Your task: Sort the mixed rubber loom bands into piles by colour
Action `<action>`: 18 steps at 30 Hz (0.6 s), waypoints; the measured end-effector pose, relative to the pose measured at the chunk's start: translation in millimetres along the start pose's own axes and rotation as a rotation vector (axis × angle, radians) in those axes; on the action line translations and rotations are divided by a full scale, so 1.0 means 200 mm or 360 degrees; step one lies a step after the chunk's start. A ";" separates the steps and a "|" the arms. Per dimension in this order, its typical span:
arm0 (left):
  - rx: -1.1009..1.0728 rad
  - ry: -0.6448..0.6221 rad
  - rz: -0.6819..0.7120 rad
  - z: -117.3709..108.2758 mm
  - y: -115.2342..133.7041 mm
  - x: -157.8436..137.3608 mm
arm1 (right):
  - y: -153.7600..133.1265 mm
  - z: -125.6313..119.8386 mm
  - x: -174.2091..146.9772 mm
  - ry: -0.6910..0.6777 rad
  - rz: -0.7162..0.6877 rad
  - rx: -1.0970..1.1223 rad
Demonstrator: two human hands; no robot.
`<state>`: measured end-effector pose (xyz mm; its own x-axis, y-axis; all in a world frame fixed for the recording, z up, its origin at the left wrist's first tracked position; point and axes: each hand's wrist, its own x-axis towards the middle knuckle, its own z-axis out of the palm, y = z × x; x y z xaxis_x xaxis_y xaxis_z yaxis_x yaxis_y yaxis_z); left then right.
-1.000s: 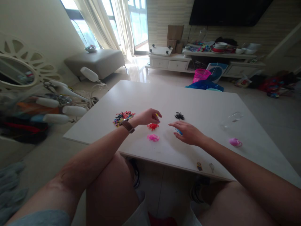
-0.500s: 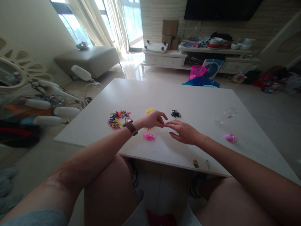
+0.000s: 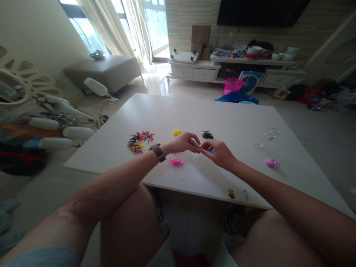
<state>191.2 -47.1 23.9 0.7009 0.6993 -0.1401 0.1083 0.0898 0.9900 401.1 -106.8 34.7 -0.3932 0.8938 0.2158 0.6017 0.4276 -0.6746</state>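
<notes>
Above the middle of the white table (image 3: 155, 111), my left hand (image 3: 187, 142), with a watch on its wrist, pinches with thumb and forefinger. Its fingertips meet those of my right hand (image 3: 219, 152), which is pinched too. Whatever lies between them is too small to name. Around my hands lie piles of small coloured pieces: yellow (image 3: 177, 132) behind, black (image 3: 207, 135) behind to the right, pink (image 3: 176, 162) in front. Some blue pieces (image 3: 211, 151) show beside my right fingers. A larger mixed-colour pile (image 3: 136, 142) is left of my watch.
On the right lie a clear container (image 3: 268, 138) and a pinkish-purple round object (image 3: 272, 164). A small yellow figure (image 3: 231, 193) and a small clear item (image 3: 245, 194) sit near the front edge. White lamp arms (image 3: 79, 132) reach close to the table's left side.
My right hand has turned and curled, its fingers going from stretched out to a pinch. My left hand has shifted slightly right. More of the blue pieces shows.
</notes>
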 end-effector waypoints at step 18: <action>-0.0443 -0.0054 -0.0130 0.05 0.02 -0.02 | 0.03 0.03 0.01 0.0133 0.0350 0.0443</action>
<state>196.4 -57.2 28.8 0.7215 0.6581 -0.2155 -0.0288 0.3394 0.9402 401.1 -103.4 27.0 -0.2104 0.9731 0.0935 0.4485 0.1810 -0.8753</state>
